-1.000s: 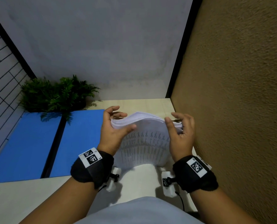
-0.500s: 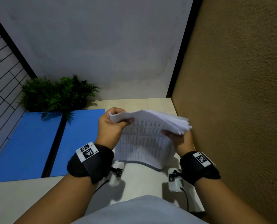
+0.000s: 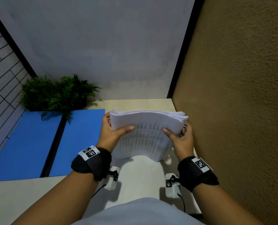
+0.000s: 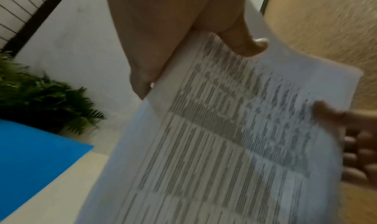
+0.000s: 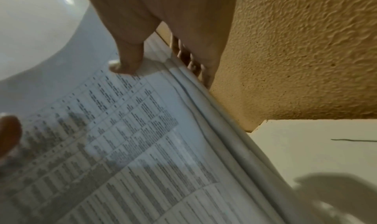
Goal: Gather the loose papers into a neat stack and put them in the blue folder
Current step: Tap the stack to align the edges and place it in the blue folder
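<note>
- Gripping the stack of papers (image 3: 147,125) by its two side edges, both hands hold it upright, bowed along the top, just right of the blue folder (image 3: 37,143).
- The left hand (image 3: 109,135) clasps the edge nearest the folder, thumb laid across the printed front sheet and fingers curled behind.
- The right hand (image 3: 182,140) clasps the edge far from the folder, thumb on the front and fingers wrapped round the back, close to the brown textured wall (image 3: 240,111).
- The front sheet carries rows of fine print in a ruled table; the right wrist view shows the sheet edges on that side slightly uneven.
- I cannot tell whether the bottom edge of the stack touches the pale desk (image 3: 143,176) beside the folder.
- The folder lies open and flat on the desk, two blue panels with a dark spine between them.
- A green fern (image 3: 57,93) stands just behind the folder, its fronds overhanging the far edge.
- Each wrist wears a black band with a printed marker.
</note>
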The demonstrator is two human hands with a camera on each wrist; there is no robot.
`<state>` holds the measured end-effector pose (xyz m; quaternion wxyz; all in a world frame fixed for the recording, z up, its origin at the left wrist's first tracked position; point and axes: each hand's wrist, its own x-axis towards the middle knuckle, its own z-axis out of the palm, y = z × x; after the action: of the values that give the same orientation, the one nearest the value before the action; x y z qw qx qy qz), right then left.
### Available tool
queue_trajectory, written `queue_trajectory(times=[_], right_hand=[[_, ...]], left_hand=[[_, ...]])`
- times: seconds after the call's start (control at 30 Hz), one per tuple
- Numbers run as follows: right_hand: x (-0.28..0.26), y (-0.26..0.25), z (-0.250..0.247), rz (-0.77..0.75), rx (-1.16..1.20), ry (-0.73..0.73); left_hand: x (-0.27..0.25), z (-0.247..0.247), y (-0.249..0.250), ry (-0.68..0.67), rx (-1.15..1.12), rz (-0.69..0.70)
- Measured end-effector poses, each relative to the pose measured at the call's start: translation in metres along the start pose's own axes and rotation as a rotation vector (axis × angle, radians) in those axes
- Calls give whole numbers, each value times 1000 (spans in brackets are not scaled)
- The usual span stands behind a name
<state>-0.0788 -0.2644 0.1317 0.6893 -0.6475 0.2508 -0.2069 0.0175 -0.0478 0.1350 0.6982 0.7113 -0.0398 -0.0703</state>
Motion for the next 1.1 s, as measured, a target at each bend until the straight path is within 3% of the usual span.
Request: queue_trajectory(times=[0.07, 0.13, 0.23, 0.43, 0.63, 0.87, 1.0, 1.1], right_hand=[[-2, -3, 4, 27, 13, -74], [-6, -5, 11, 44, -32, -159], [-3, -6, 17, 96, 5, -62], [4, -16, 5, 33, 21, -96], [-6, -5, 1, -56, 8, 16], [-11, -16, 7, -145, 22, -59], [-11, -26, 12, -187, -58, -172], [-9, -30, 16, -218, -26, -56]], left_hand=[[3, 1, -11, -127, -27, -94], [3, 8, -16, -163, -65, -147], [5, 12, -18, -106, -119, -171], [5, 3, -11, -92, -121, -105], [2, -1, -16, -110, -74, -66], [0, 4, -14, -162, -117, -67], [-1, 6, -7, -212, -112, -43], [1, 6, -3, -174, -128, -5]])
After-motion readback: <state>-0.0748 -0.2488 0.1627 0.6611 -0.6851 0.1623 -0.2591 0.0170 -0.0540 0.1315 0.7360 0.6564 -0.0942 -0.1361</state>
